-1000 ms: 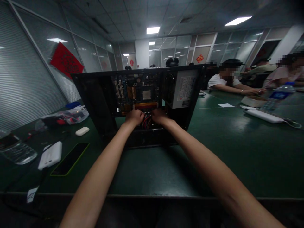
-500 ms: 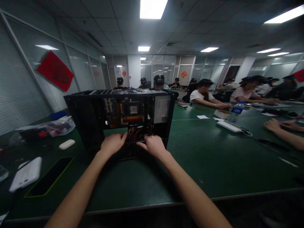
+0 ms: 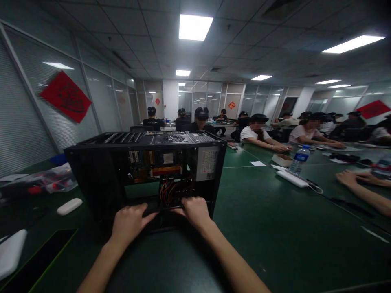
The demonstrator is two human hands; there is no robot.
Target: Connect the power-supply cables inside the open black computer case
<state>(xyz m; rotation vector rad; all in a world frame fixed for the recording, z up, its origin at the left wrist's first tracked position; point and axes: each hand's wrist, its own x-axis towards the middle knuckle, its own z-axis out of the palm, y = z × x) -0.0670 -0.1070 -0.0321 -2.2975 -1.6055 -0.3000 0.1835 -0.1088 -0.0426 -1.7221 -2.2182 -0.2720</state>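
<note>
An open black computer case (image 3: 97, 179) stands on the green table (image 3: 275, 228) in front of me, its motherboard (image 3: 155, 162), power supply (image 3: 207, 162) and a bunch of red cables (image 3: 166, 191) showing. My left hand (image 3: 130, 221) lies on the case's lower front rim, fingers stretched forward and thumb pointing right. My right hand (image 3: 194, 211) rests on the same rim just right of the cables, its fingers curled over the edge into the case with the tips hidden.
Left of the case lie a small white oval device (image 3: 69, 206), a white box (image 3: 10, 252), a dark phone with a green edge (image 3: 36, 264) and a plastic bag of parts (image 3: 51, 181). A water bottle (image 3: 298, 160), a white power strip (image 3: 292, 178) and other people's hands (image 3: 351, 178) are at right.
My hands have drawn back out of the case from the cables to its lower front rim. The view has tilted upward, so the case and hands sit lower in frame.
</note>
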